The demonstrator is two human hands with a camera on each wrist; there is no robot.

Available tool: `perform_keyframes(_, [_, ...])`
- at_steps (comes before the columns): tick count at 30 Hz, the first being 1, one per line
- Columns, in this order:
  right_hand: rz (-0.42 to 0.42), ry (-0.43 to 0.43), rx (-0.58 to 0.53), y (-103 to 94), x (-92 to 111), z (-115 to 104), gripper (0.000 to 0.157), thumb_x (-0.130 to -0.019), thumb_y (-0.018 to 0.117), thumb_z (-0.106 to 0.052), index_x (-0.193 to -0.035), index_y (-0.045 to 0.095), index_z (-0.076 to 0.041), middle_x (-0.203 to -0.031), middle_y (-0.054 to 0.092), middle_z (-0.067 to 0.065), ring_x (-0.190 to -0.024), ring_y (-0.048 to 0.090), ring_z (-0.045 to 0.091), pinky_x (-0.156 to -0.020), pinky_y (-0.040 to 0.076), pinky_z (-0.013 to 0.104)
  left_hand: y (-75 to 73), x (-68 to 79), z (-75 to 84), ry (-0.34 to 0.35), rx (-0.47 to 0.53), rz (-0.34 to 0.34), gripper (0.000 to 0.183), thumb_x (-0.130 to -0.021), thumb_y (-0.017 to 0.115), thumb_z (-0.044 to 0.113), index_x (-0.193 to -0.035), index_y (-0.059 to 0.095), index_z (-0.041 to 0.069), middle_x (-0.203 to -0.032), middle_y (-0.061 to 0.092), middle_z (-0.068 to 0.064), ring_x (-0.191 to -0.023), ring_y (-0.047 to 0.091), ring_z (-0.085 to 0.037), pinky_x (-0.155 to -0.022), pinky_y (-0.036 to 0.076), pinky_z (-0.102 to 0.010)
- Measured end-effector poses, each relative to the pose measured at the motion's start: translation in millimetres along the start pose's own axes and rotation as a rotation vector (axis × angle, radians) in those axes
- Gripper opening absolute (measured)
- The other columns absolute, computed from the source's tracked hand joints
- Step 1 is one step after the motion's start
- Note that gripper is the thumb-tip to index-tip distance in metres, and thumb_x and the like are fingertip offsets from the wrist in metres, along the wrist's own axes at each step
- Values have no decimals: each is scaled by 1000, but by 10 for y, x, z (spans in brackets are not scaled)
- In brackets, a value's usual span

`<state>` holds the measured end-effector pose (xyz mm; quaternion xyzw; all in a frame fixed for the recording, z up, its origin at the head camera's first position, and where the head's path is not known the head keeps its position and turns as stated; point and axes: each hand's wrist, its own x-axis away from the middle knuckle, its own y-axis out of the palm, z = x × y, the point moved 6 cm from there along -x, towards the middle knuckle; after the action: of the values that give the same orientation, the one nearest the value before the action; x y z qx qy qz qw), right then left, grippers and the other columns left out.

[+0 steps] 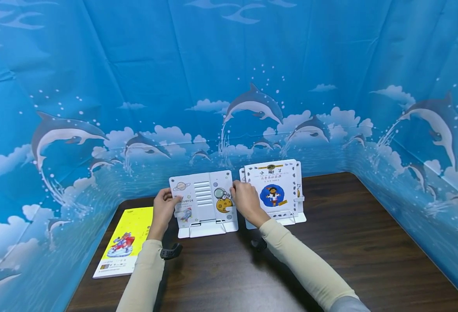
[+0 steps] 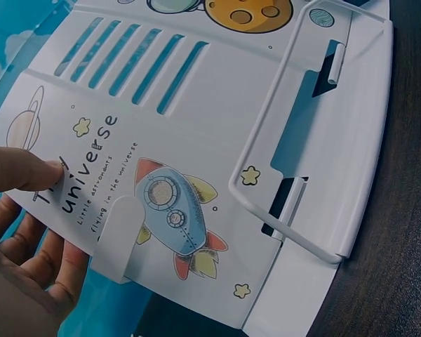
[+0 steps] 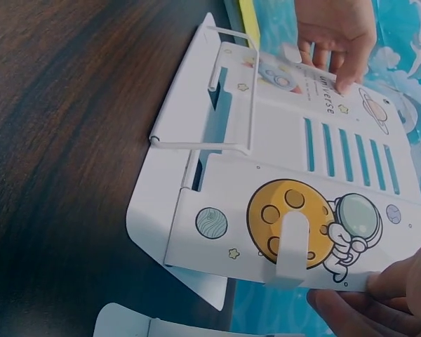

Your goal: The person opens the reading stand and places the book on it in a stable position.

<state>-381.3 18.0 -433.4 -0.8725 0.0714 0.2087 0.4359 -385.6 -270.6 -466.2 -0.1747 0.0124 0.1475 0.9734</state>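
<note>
A white book stand with space drawings, slots and a wire page holder stands upright on the table. My left hand pinches its left edge, thumb on the front by the printed word and fingers behind, as the left wrist view shows. At the opposite edge, my right hand grips the panel near the astronaut drawing. Just right of it, a second stand bears a white children's book with a blue round picture on its cover.
On the table's left lies a yellow and white book, partly behind the left forearm. The dark wooden table reaches a blue dolphin-print curtain at the back and sides.
</note>
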Motion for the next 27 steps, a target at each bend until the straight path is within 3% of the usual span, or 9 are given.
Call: perform_keyframes(27, [-28, 16, 18, -24, 39, -17, 23, -107, 67, -21, -114, 77, -1, -96, 80, 13, -76, 76, 21, -62, 61, 27, -23, 19, 0, 8, 5, -1, 51, -103, 69, 15, -149, 51, 4, -136, 63, -18, -115, 64, -28, -80, 46, -8])
